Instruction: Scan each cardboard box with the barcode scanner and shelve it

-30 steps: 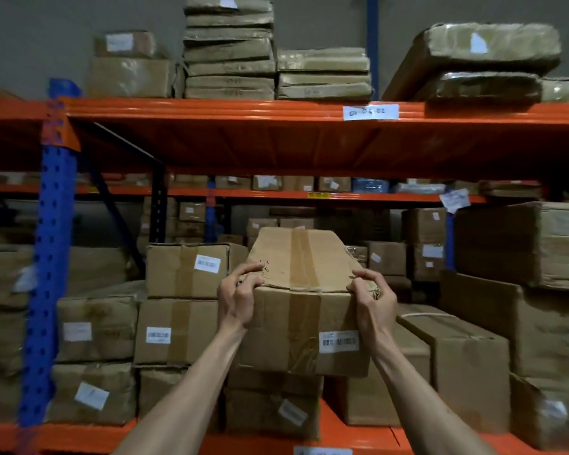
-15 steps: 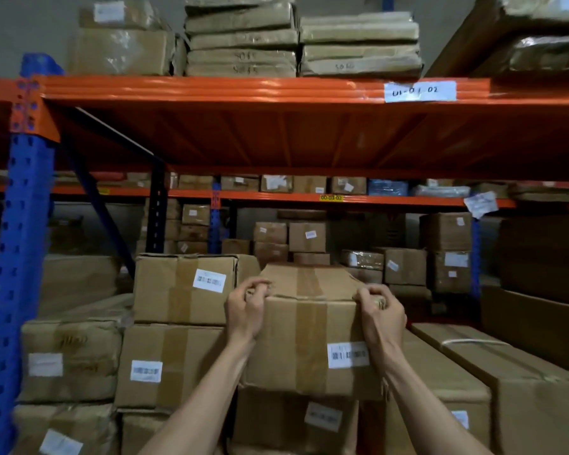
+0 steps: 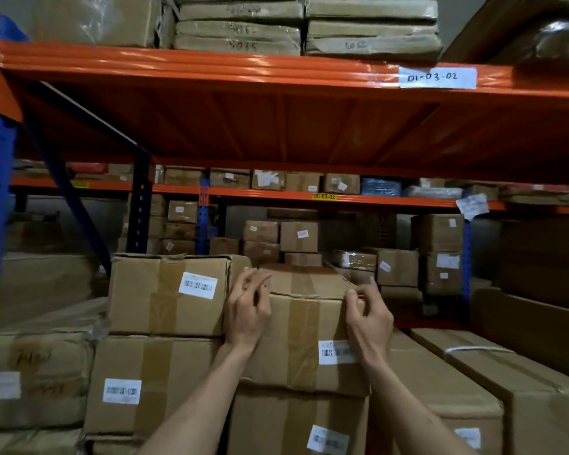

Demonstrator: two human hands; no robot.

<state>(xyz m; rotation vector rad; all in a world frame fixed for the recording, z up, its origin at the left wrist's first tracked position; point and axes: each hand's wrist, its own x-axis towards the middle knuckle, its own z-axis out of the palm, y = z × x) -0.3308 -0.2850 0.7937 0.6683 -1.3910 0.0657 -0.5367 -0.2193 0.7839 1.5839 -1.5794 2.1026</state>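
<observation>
The cardboard box (image 3: 304,326) sat atop a lower box (image 3: 296,425), just right of a labelled box (image 3: 168,293). The left hand (image 3: 247,310) and right hand (image 3: 368,318) curled their fingers, seemingly gripping, over its near top corners.

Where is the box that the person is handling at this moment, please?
In the head view the box sits centre-low on a lower carton, right of the labelled carton, with the left hand and right hand on its top corners.
</observation>
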